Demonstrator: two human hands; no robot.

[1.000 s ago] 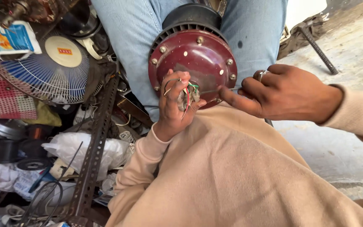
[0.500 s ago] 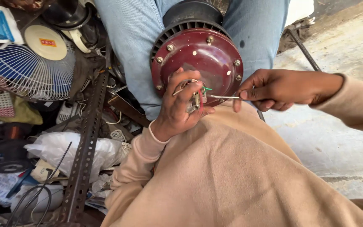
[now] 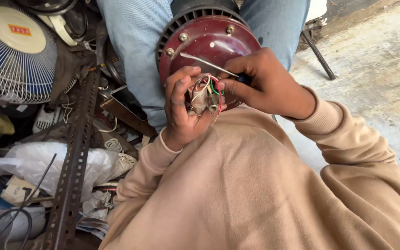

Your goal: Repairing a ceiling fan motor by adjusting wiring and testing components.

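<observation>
Left hand [image 3: 184, 109] curled shut around a small switch-like part [image 3: 199, 98] with a bundle of wires [image 3: 213, 88] — white, red, green — looping out of its top; thumb and fingers clamped on it, palm turned toward the camera. Right hand [image 3: 262, 83] at 3 o'clock of the left, fingers pinched together on a thin metal tool [image 3: 207, 63] whose shaft runs out toward 10 o'clock across the face of the motor housing [image 3: 209, 44]; fingertips of that hand touch the wire bundle. Housing is dark red, round, with bolts around its rim, sitting at 12 o'clock of both hands, between the denim-clad legs [image 3: 135, 41] of another person. The held part lies just below the housing's face, at its 6 o'clock. At 9 to 10 o'clock, a blue-bladed fan with wire guard [image 3: 17, 60]; a perforated steel angle bar [image 3: 72, 166] runs down toward 7 o'clock over white plastic bags [image 3: 47, 162]. Against half a second ago: the right hand has come in from 3 o'clock, where it held the tool out sideways away from the wires, and now sits close against the left; the left hand's clamp on the part is unchanged.
</observation>
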